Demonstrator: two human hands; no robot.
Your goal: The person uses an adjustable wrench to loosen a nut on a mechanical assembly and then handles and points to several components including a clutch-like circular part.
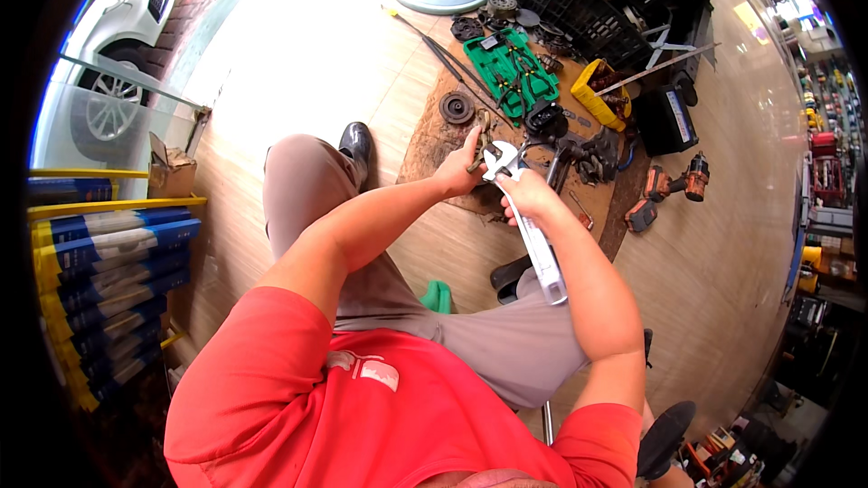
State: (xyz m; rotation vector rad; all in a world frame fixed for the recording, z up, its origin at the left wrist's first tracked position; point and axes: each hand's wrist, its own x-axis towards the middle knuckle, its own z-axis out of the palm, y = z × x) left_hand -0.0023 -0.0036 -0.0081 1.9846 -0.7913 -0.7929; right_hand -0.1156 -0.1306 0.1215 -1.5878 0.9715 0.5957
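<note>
Green tool tray (488,59) holds pliers (523,72); right hand (527,196) grips adjustable wrench (533,235).

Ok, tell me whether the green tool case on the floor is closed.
No, the green tool case lies open on the floor, with pliers showing inside it.

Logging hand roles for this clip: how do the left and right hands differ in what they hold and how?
The left hand grips a small dark metal part beside the wrench's head; the right hand wraps the handle of the silver adjustable wrench. The left hand sits farther from the body, the right nearer. Both are bare and closed, raised above the floor.
</note>
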